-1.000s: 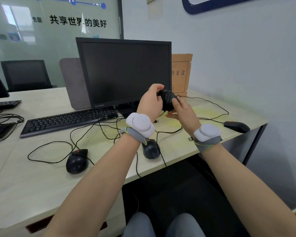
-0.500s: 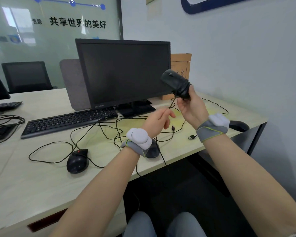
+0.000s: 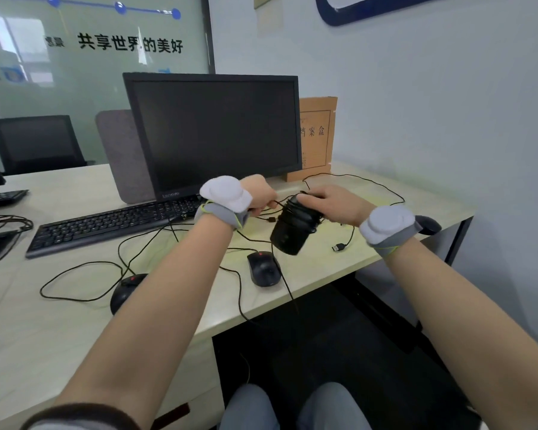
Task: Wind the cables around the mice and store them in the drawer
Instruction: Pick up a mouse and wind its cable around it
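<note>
My right hand (image 3: 330, 201) grips a black mouse (image 3: 292, 232) above the desk, its cable wound round its upper part. My left hand (image 3: 260, 195) pinches the free cable just left of that mouse; the USB plug (image 3: 339, 247) hangs near the desk at its end. Three more black mice lie on the desk: one (image 3: 264, 269) near the front edge, one (image 3: 125, 291) partly behind my left forearm, one (image 3: 427, 225) behind my right wrist. Their loose cables (image 3: 84, 297) tangle over the desk top. A slit of the drawer (image 3: 171, 414) shows under the desk front.
A black monitor (image 3: 213, 135) and keyboard (image 3: 106, 225) stand behind the mice. A brown file box (image 3: 317, 135) leans on the wall at the back right. A second keyboard (image 3: 0, 197) and cables lie at the far left. The desk (image 3: 44, 330) front edge runs diagonally.
My right hand has lowered the mouse from in front of the monitor down toward the desk and tipped it over. My left hand has risen and taken hold of the cable beside it.
</note>
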The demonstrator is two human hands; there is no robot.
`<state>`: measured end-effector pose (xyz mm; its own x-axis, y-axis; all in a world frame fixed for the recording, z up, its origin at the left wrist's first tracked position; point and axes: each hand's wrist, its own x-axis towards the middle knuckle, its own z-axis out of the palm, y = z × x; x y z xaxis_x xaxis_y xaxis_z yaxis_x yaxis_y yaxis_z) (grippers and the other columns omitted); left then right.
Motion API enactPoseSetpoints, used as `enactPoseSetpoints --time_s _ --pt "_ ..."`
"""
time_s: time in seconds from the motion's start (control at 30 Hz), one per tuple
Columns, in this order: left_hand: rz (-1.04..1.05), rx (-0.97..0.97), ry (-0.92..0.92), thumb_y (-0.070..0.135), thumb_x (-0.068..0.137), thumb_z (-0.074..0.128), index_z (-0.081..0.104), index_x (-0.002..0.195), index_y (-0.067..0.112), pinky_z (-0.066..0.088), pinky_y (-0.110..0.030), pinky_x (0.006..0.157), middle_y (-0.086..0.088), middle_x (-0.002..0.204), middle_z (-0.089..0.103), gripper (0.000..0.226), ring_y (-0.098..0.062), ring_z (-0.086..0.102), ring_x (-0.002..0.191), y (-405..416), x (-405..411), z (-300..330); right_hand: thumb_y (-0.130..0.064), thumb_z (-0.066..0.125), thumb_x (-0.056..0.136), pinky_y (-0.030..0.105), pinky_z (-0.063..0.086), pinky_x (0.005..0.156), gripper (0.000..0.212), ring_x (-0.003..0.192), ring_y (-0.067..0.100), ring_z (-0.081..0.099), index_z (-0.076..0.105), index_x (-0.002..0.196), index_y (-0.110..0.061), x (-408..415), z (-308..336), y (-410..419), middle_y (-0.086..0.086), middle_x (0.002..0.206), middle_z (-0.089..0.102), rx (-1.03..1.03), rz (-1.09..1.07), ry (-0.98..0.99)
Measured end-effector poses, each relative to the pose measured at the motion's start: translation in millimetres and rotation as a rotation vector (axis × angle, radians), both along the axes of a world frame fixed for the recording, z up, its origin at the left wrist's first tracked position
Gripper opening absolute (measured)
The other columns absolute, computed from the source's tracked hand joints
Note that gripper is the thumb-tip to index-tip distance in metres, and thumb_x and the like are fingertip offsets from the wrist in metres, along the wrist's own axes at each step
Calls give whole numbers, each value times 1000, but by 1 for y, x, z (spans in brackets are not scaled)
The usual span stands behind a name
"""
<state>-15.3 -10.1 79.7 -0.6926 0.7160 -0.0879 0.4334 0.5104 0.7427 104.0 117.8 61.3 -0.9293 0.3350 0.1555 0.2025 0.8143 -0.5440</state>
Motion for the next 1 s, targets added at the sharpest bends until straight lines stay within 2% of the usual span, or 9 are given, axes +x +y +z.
enactPoseSetpoints --time_s 0.1,0.2,0.4,0.57,0.67,0.77,0.87,0.93,1.0 --pt "42 -30 272 6 96 37 50 78 9 38 -24 61 -2 63 38 22 -19 43 60 2 20 3 -44 46 92 26 36 53 30 61 15 51 56 77 -20 -16 -11 -4 -4 66 54 92 -127 93" --pt "114 90 278 7 95 36 44 67 11 45 -32 78 -2 64 40 30 -23 48 78 12 18 0 -42 45 93 34 48 60 35 68 24 59 55 94 -9 -28 -17 -6 7 81 61 49 -326 270" --pt "-194 286 -58 18 97 36 57 77 13 46 -19 48 -2 60 52 29 -14 45 50 7 39 -9 -28 42 99 25 57 56 32 61 20 61 54 109 0 -27 -8 -4 12 88 62 -1068 -224 667" --pt "-314 323 -204 31 96 45 57 66 15 47 -20 58 5 52 46 36 -11 44 50 2 28 -34 -34 35 99 12 34 34 31 37 5 43 52 80 -16 -17 5 -1 3 70 49 -1517 14 734" --pt "-307 249 -177 30 90 56 63 70 17 43 -18 59 6 55 47 25 -10 43 54 -7 15 -44 -30 38 90 16 17 37 30 36 7 31 49 64 -19 -4 13 4 -4 55 40 -1477 161 637" --pt "-219 143 -3 34 87 59 66 79 18 34 -20 53 5 61 43 19 -11 36 55 -17 2 -38 -34 56 81 17 44 49 17 57 11 55 64 75 -20 6 16 5 -2 68 59 -1368 128 525" --pt "-142 76 12 40 87 58 63 85 15 27 -22 47 5 61 40 26 -11 31 51 -26 -9 -17 -45 48 90 29 51 72 30 80 18 61 65 94 -20 9 11 10 2 85 68 -706 -40 327" --pt "-118 70 -23 37 90 53 65 84 18 25 -19 41 7 59 40 24 -8 30 46 -30 -11 -2 -50 42 92 29 50 71 38 81 18 60 66 97 -20 9 4 9 3 91 67 -211 -56 209" --pt "-104 93 -53 30 95 47 64 84 16 24 -16 37 6 60 40 25 -7 30 45 -28 -7 8 -47 41 93 30 49 71 40 80 20 58 66 99 -16 4 -4 5 6 92 65 -123 -54 207"
